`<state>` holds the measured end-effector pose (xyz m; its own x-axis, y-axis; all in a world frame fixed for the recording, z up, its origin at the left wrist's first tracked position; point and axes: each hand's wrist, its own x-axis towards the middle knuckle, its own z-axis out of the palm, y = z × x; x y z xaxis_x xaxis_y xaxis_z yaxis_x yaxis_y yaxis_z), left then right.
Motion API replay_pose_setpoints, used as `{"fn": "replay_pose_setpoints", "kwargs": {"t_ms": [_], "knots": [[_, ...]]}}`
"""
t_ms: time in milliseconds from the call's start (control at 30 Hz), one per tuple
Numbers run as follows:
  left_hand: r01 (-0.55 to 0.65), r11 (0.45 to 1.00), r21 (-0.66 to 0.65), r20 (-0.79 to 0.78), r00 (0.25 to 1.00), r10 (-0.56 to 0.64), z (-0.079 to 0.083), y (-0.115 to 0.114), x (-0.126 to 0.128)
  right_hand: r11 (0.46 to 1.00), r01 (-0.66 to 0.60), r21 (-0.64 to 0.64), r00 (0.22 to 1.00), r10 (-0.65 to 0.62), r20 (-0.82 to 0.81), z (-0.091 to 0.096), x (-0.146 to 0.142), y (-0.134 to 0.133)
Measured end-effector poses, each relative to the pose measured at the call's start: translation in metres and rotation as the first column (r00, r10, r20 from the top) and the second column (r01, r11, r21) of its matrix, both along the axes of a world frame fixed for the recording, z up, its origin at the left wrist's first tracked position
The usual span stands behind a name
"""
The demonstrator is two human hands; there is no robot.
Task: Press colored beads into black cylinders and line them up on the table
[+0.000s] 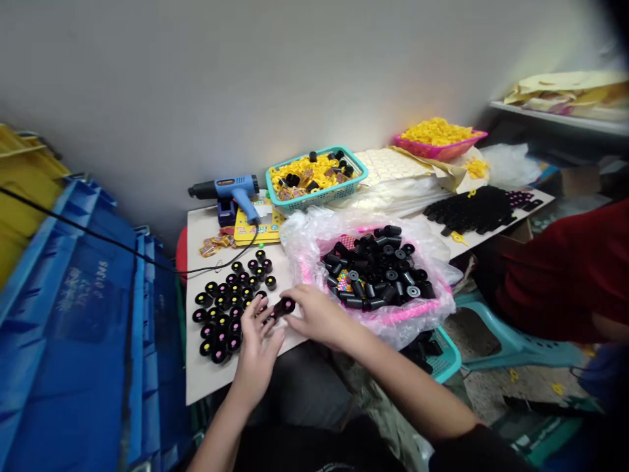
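Note:
My right hand [317, 318] grips a small black plastic cylinder [285, 306] with a pink dot in its end, between thumb and fingers at the table's front edge. My left hand [258, 351] is beside it, fingers apart and curved toward the cylinder; whether they touch it I cannot tell. To the left, many upright black cylinders [222, 303] with yellow or pink dots stand in close rows on the white table [196, 383]. Right of my hands, a pink basket [393, 314] lined with clear plastic holds a heap of loose black cylinders [378, 269].
A blue heat gun [236, 189] rests at the back left, its black cord crossing the table. Behind are a teal basket [319, 195] of yellow parts and a pink basket [445, 151]. Blue crates [73, 314] line the left; a person in red [565, 275] sits right.

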<state>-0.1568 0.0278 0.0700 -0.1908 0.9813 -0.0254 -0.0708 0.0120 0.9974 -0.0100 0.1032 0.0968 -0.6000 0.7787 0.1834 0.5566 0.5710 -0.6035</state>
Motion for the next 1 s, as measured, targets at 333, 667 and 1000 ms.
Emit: {"fn": "replay_pose_setpoints", "kwargs": {"t_ms": [333, 667, 1000], "knots": [[0.015, 0.997, -0.074, -0.226, 0.974, -0.032, -0.009, -0.02, -0.041, 0.975, -0.181, 0.125, 0.739, 0.051, 0.672, -0.027, -0.066, 0.076], [0.025, 1.0, -0.011, -0.41, 0.912, -0.028, -0.012, -0.022, -0.058, 0.984, -0.029, 0.174, 0.952, -0.026, 0.306, 0.013, -0.001, 0.097], [0.558, 0.81, 0.182, -0.657, 0.682, -0.322, 0.021, 0.069, 0.049, 0.983, 0.18, 0.042, 0.809, -0.172, 0.562, -0.021, 0.12, 0.079]]}}
